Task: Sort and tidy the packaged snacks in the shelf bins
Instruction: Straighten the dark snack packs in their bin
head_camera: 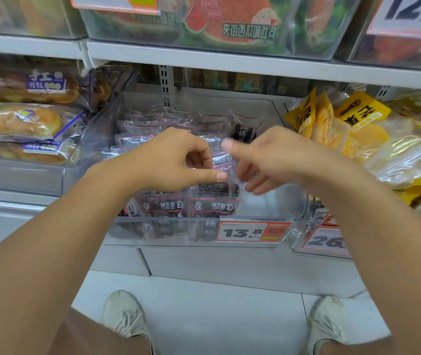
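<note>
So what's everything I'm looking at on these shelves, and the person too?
dark snack packets: many, black with pink trim, in the middle bin
middle bin: one, clear plastic, centre of the lower shelf
price tag 13.8: one, orange and white, on the middle bin's front
bread packs: several, golden in clear wrap, left bin
yellow packs: several, yellow, right bin
watermelon toast packs: several, red and green, upper shelf
shoes: two, off-white, on the floor
left hand: fingers curled, pinching a clear wrapper over the middle bin
right hand: blurred, over the middle bin

Two pale shoes (123, 313) stand on the grey floor (219, 306). An orange price tag (251, 231) reads 13.8.
</note>
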